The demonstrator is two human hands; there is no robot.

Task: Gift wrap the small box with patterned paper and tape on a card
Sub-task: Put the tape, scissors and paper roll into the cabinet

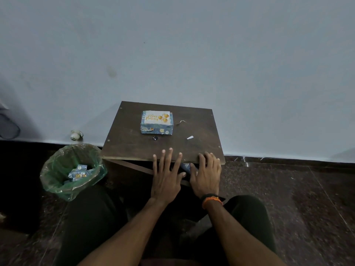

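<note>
Wrapped box [157, 122], card [157, 117] on top, sits at the table's [130, 139] far side, well apart from both hands. Left hand [166, 176] and right hand [207, 175] lie spread, empty, at the near edge.

Both arms reach straight out in front of the person, bare from the elbow down. The left hand [166, 176] is flat with the palm down. Its fingers [163, 160] are spread wide and point away from the body. The right hand [207, 175] is just beside it, palm down too, with its fingers a little bent and closer together. The two thumbs are near each other but do not touch. Neither hand grips anything. The right wrist wears a black and orange band [212, 199].
</note>
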